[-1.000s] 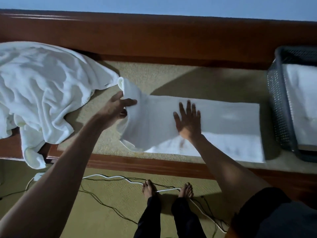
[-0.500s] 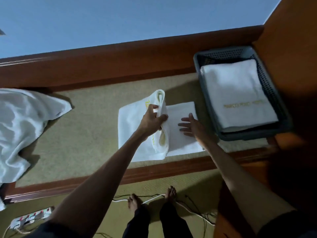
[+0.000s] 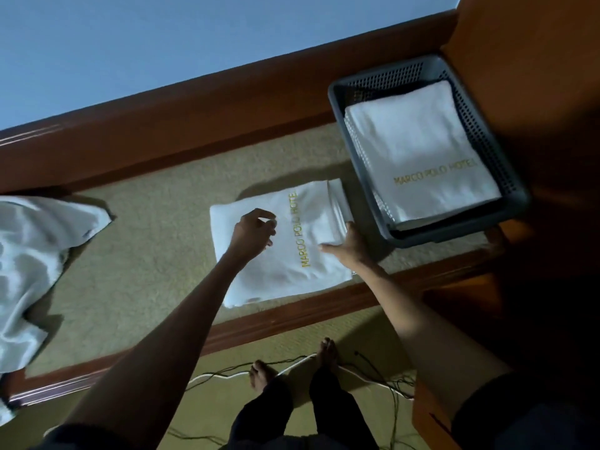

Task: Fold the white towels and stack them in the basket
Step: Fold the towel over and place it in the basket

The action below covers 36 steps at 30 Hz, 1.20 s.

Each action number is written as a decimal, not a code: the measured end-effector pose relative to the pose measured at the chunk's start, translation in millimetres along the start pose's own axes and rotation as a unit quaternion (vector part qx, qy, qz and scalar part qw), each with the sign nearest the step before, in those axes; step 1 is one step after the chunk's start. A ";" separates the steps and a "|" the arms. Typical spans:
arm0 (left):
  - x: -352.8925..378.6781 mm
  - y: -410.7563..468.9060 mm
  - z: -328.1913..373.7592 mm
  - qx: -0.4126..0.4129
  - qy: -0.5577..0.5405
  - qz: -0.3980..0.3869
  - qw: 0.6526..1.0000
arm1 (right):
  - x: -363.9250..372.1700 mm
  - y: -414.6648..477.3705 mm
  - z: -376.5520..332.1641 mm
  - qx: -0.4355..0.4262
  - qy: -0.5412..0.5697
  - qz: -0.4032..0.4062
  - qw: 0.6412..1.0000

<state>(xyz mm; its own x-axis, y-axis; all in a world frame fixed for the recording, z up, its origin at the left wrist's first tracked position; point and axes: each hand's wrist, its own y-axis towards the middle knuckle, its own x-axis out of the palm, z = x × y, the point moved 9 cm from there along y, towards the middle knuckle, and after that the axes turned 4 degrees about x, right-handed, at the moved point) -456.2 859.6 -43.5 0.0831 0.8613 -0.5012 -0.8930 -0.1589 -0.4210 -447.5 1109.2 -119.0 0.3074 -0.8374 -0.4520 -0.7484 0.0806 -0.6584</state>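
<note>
- A loose towel [image 3: 29, 261] lies crumpled at 9 o'clock on the carpeted platform [image 3: 146, 248].
- The left hand [image 3: 253, 237] hovers over the centre, its fingers [image 3: 264, 219] loosely curled with nothing seen in them.
- The folded towel [image 3: 279, 280], gold lettering up, lies flat mid-platform, just beside the basket.
- The right hand [image 3: 352, 246] rests on that towel's 3 o'clock edge, fingers [image 3: 328, 247] straight and flat on the cloth.
- The basket [image 3: 454, 230] sits at 2 o'clock and holds a stack [image 3: 418, 151] of folded towels.
- Cables [image 3: 227, 375] trail on the floor at 6 o'clock.
</note>
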 end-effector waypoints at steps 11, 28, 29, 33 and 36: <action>-50.0 -17.3 -88.2 -0.135 0.035 0.090 0.986 | -24.8 9.8 3.2 0.015 -0.048 0.105 0.993; 3.0 -53.1 -122.7 -0.180 -0.219 -0.230 0.931 | -3.1 -14.2 -51.6 -0.159 -0.188 0.226 0.942; 7.0 -57.3 -121.4 -0.164 -0.233 -0.249 0.926 | 6.6 -16.9 -64.8 -0.204 -0.215 0.236 0.925; -0.3 -62.4 -97.1 -0.063 -0.257 -0.263 0.928 | 53.0 -26.7 -115.0 -0.325 -0.213 0.198 0.900; -34.4 -40.9 -89.8 0.000 -0.147 -0.284 0.947 | 77.3 -26.6 -146.8 -0.349 -0.180 0.170 0.904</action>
<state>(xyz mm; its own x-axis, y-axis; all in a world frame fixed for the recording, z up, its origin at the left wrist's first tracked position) -382.9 793.2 -76.9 0.4240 0.9048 0.0383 -0.7408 0.3709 -0.5601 -490.1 963.0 -48.0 0.0678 -0.5881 -0.8059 -0.9853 -0.1664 0.0385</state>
